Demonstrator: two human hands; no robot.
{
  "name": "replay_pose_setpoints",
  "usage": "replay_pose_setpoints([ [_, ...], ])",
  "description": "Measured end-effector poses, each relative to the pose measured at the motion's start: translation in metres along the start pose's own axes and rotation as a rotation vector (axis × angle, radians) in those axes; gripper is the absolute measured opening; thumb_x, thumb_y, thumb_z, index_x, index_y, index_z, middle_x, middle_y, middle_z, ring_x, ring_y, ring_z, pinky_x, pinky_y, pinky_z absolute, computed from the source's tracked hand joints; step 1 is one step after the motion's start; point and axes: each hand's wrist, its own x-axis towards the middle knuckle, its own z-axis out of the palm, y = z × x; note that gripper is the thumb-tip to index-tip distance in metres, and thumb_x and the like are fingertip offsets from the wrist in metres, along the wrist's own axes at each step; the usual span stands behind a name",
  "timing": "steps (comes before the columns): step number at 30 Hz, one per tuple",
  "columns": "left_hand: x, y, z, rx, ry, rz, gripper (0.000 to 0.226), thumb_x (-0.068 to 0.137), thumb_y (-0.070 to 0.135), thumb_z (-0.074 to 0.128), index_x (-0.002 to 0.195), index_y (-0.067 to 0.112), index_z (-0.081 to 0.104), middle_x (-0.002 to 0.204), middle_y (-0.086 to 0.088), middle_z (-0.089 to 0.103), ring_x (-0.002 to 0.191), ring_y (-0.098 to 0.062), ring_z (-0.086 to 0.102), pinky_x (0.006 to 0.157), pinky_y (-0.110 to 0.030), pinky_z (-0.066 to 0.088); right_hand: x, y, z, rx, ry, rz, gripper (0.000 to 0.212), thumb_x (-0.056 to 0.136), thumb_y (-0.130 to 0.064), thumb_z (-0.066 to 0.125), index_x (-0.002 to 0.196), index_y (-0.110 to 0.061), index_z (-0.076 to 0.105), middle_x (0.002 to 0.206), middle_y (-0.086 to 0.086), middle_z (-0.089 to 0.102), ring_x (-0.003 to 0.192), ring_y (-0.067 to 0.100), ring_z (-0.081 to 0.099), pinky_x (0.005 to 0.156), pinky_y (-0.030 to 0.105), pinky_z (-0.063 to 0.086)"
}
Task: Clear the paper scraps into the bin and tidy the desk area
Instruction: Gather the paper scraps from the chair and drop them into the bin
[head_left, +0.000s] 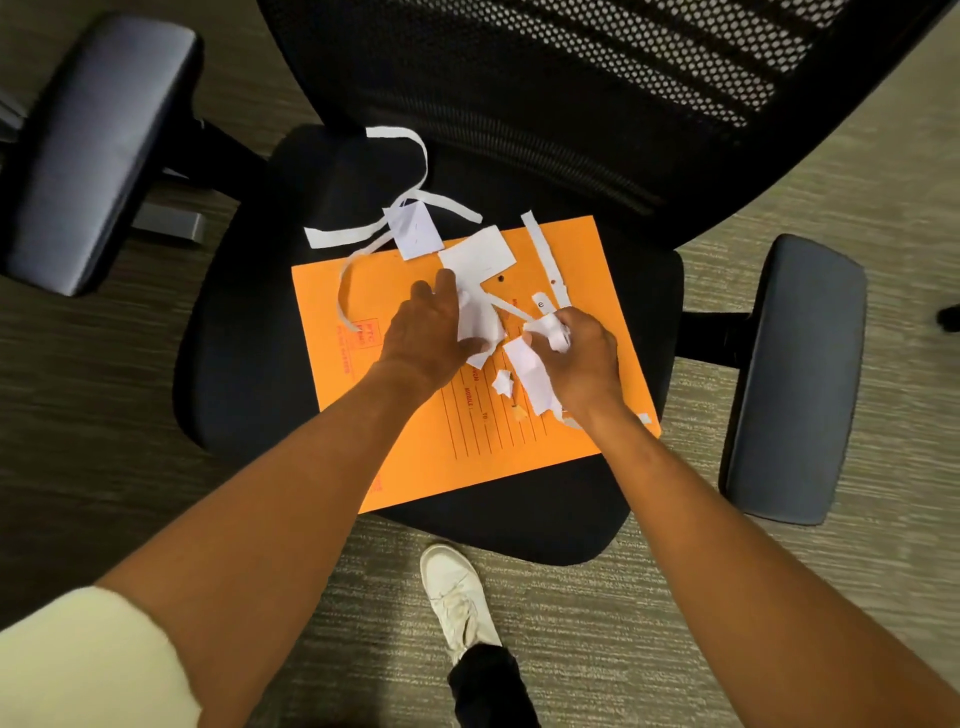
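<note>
White paper scraps (480, 254) lie scattered on an orange folder (467, 452) that rests on a black office chair seat (244, 374). Long curled paper strips (410, 156) trail off the folder's far edge onto the seat. My left hand (423, 332) pinches a white paper piece (480, 325) between thumb and fingers. My right hand (582, 358) is closed around crumpled paper scraps (553, 332), with another white piece (532, 376) hanging beneath it. A small torn bit (503, 383) lies on the folder between my hands. No bin is in view.
The chair's mesh backrest (597, 78) rises behind the seat. Padded armrests stand at the left (98, 150) and right (795, 379). Grey carpet (623, 623) surrounds the chair. My white shoe (454, 592) is on the floor just in front of the seat.
</note>
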Motion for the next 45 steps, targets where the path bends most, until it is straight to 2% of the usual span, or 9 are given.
replay_pose_setpoints([
  [8,-0.004,0.0,-0.001,-0.067,0.17,-0.047,0.042,0.096,0.024,0.057,0.135,0.012,0.045,0.13,-0.015,0.052,0.115,-0.033,0.053,0.08,-0.03,0.041,0.002,0.0,-0.023,0.392,0.121,0.169,0.024,0.086,-0.034,0.07,0.092,-0.012,0.063,0.08,0.001,0.069,0.078,0.015,0.068,0.068,0.028,0.053],
  [15,-0.031,-0.016,-0.021,-0.491,0.199,-0.036,0.028,0.099,0.018,0.052,0.125,0.007,0.055,0.124,-0.015,0.062,0.112,-0.033,0.059,0.088,-0.039,0.056,0.0,-0.02,-0.025,0.582,0.111,0.259,0.03,0.08,-0.037,0.075,0.1,-0.017,0.066,0.092,0.0,0.073,0.085,0.012,0.072,0.082,0.042,0.059],
  [19,-0.058,-0.032,-0.036,-0.618,0.27,-0.055,0.004,0.098,0.013,0.053,0.1,0.013,0.057,0.103,-0.009,0.064,0.094,-0.026,0.064,0.069,-0.013,0.054,-0.018,-0.054,-0.023,0.687,0.075,0.21,0.01,0.085,-0.03,0.072,0.084,-0.025,0.063,0.076,-0.006,0.068,0.062,0.003,0.067,0.059,0.026,0.057],
  [21,-0.073,-0.042,-0.045,-0.658,0.316,-0.091,0.009,0.097,0.011,0.054,0.088,0.009,0.054,0.088,-0.013,0.062,0.081,-0.028,0.064,0.062,-0.023,0.058,-0.03,-0.072,-0.02,0.7,0.045,0.194,0.013,0.085,-0.032,0.071,0.085,-0.022,0.064,0.072,-0.001,0.065,0.059,0.014,0.064,0.049,0.03,0.051],
  [23,-0.09,-0.056,-0.051,-0.712,0.365,-0.155,0.016,0.093,0.01,0.054,0.08,0.002,0.049,0.08,-0.023,0.057,0.076,-0.039,0.06,0.065,-0.05,0.058,-0.046,-0.092,-0.012,0.707,0.005,0.176,0.021,0.086,-0.034,0.07,0.093,-0.015,0.065,0.068,0.0,0.064,0.053,0.018,0.059,0.043,0.029,0.045],
  [25,-0.109,-0.07,-0.059,-0.753,0.409,-0.207,0.017,0.09,0.009,0.053,0.078,0.001,0.046,0.078,-0.025,0.056,0.076,-0.043,0.06,0.062,-0.055,0.054,-0.063,-0.113,-0.001,0.761,-0.04,0.143,0.02,0.088,-0.029,0.069,0.095,-0.011,0.064,0.059,-0.004,0.062,0.044,0.013,0.054,0.038,0.025,0.04],
  [30,-0.171,-0.112,-0.071,-0.798,0.519,-0.329,0.018,0.088,0.007,0.052,0.074,0.019,0.054,0.073,0.0,0.063,0.071,-0.021,0.065,0.069,-0.04,0.059,-0.113,-0.151,0.043,0.777,-0.19,0.086,0.014,0.089,-0.025,0.068,0.081,-0.016,0.059,0.046,-0.008,0.053,0.033,0.011,0.044,0.037,0.022,0.034],
  [37,-0.285,-0.189,-0.065,-0.875,0.644,-0.576,0.011,0.087,0.007,0.053,0.078,0.011,0.057,0.068,0.008,0.059,0.066,-0.015,0.058,0.068,-0.032,0.052,-0.206,-0.185,0.121,0.749,-0.508,0.121,0.017,0.094,-0.022,0.062,0.083,-0.011,0.053,0.039,0.0,0.036,0.025,0.011,0.029,0.035,0.016,0.03],
  [45,-0.444,-0.277,-0.024,-1.066,0.776,-0.96,0.02,0.096,0.012,0.054,0.112,0.006,0.062,0.102,-0.004,0.065,0.102,-0.025,0.064,0.089,-0.031,0.048,-0.355,-0.203,0.215,0.525,-0.79,0.13,0.014,0.09,-0.024,0.066,0.1,-0.014,0.063,0.062,0.005,0.055,0.032,0.012,0.045,0.035,0.018,0.035],
])
